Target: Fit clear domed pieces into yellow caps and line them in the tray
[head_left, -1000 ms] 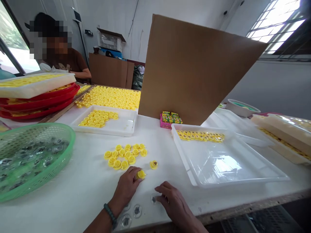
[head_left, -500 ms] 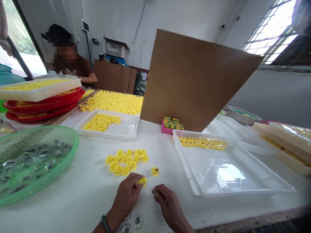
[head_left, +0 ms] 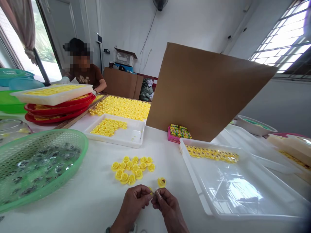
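My left hand (head_left: pixel 134 202) and my right hand (head_left: pixel 167 204) meet at the bottom centre, fingertips pinched together around a small yellow cap (head_left: pixel 151 191) that only partly shows between them. What the right fingers pinch against it is too small to name. One finished yellow cap (head_left: pixel 161 182) lies just beyond my hands. A cluster of several yellow caps (head_left: pixel 132 167) sits on the white table further out.
A green basket (head_left: pixel 36 165) of clear domed pieces stands at left. A white tray (head_left: pixel 245 191) with a row of caps lies at right, another white tray (head_left: pixel 131 134) ahead. Behind stand a cardboard sheet (head_left: pixel 206 90), a pink box (head_left: pixel 177 132), stacked red trays (head_left: pixel 55 108) and a seated person (head_left: pixel 85 72).
Both hands lifted off the table and came together; the left brought the yellow cap up, the right brought a small piece to it. The camera tilted up.
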Action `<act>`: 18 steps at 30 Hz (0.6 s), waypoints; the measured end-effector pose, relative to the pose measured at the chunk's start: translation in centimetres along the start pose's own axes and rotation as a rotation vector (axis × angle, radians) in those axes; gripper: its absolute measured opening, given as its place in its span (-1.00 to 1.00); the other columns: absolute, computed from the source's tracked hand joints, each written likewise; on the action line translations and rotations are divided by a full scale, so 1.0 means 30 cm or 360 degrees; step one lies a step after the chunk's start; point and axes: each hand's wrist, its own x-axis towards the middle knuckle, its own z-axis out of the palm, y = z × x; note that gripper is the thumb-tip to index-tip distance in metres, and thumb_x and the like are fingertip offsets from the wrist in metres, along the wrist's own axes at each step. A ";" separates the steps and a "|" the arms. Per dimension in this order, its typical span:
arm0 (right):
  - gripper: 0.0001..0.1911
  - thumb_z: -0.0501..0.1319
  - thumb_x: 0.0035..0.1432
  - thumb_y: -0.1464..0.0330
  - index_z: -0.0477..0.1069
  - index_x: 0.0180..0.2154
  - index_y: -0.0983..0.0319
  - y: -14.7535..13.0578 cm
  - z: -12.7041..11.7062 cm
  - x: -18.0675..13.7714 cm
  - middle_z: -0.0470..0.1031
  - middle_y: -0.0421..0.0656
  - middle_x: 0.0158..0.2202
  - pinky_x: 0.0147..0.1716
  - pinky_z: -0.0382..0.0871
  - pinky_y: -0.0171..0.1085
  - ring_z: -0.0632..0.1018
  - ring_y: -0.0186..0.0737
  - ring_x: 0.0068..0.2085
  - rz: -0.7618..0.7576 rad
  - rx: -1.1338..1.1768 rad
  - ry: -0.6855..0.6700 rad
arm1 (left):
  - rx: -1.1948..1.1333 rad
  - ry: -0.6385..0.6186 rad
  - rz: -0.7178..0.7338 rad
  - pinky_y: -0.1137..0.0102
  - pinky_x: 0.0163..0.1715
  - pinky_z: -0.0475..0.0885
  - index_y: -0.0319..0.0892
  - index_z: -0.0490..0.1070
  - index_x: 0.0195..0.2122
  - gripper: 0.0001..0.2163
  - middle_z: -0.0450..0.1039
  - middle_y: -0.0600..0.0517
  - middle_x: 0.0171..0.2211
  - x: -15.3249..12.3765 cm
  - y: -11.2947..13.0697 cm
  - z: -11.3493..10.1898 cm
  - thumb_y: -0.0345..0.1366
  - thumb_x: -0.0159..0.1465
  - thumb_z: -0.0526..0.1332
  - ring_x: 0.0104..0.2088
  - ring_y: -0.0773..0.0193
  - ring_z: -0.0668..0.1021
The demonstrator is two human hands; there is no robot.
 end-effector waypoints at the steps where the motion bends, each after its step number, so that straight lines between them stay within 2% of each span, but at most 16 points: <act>1: -0.65 0.20 0.06 0.08 0.36 -0.37 0.25 0.000 -0.003 -0.002 0.45 -0.15 -0.48 -0.39 0.38 -0.28 0.47 -0.25 -0.43 -0.0041 -0.0138 0.0008 | 0.0004 0.0007 -0.0003 0.48 -0.60 0.23 -0.28 0.43 -0.42 -0.71 0.38 0.05 -0.61 0.000 0.003 -0.002 -0.13 -0.03 0.29 -0.60 0.36 0.36; 6: -0.63 0.17 0.13 0.21 0.33 -0.02 0.18 0.003 -0.037 -0.018 0.46 -0.08 -0.24 -0.28 0.41 -0.28 0.49 -0.23 -0.31 -0.0529 -0.1010 -0.0020 | 0.0006 -0.0051 -0.0032 0.49 -0.59 0.21 -0.26 0.39 -0.43 -0.76 0.38 0.06 -0.57 -0.001 0.000 -0.003 -0.17 0.00 0.26 -0.60 0.38 0.35; 8: -0.63 0.20 0.11 0.26 0.34 -0.02 0.16 0.005 -0.038 -0.022 0.45 -0.10 -0.26 -0.31 0.41 -0.32 0.49 -0.25 -0.34 -0.0670 -0.1244 -0.0042 | -0.0037 -0.0098 -0.0028 0.49 -0.57 0.22 -0.25 0.37 -0.44 -0.78 0.38 0.07 -0.58 0.000 -0.006 0.000 -0.19 0.01 0.26 -0.59 0.39 0.34; 13: -0.77 0.16 0.14 0.33 0.40 -0.12 0.16 -0.010 -0.013 -0.013 0.46 -0.14 -0.31 -0.41 0.40 -0.37 0.48 -0.29 -0.41 -0.0722 -0.1427 -0.0016 | -0.0014 -0.0203 -0.0031 0.48 -0.54 0.25 -0.24 0.38 -0.39 -0.76 0.42 0.04 -0.54 -0.002 0.001 -0.001 -0.16 0.05 0.25 -0.57 0.38 0.36; 15: -0.75 0.16 0.13 0.37 0.39 -0.10 0.16 -0.028 -0.017 -0.002 0.46 -0.15 -0.30 -0.38 0.40 -0.35 0.49 -0.28 -0.39 -0.0727 -0.1509 -0.0044 | 0.0121 -0.0138 0.0024 0.46 -0.50 0.30 -0.22 0.39 -0.37 -0.75 0.45 0.02 -0.49 -0.003 0.008 -0.013 -0.12 0.10 0.20 -0.54 0.35 0.39; 18: -0.71 0.17 0.11 0.40 0.38 -0.08 0.17 -0.057 -0.043 0.025 0.47 -0.13 -0.27 -0.31 0.39 -0.31 0.49 -0.24 -0.33 -0.0695 -0.1664 -0.0078 | 0.0513 0.0173 0.0148 0.41 -0.40 0.36 -0.17 0.41 -0.29 -0.74 0.47 0.02 -0.40 0.000 0.002 -0.041 -0.11 0.17 0.09 -0.45 0.28 0.45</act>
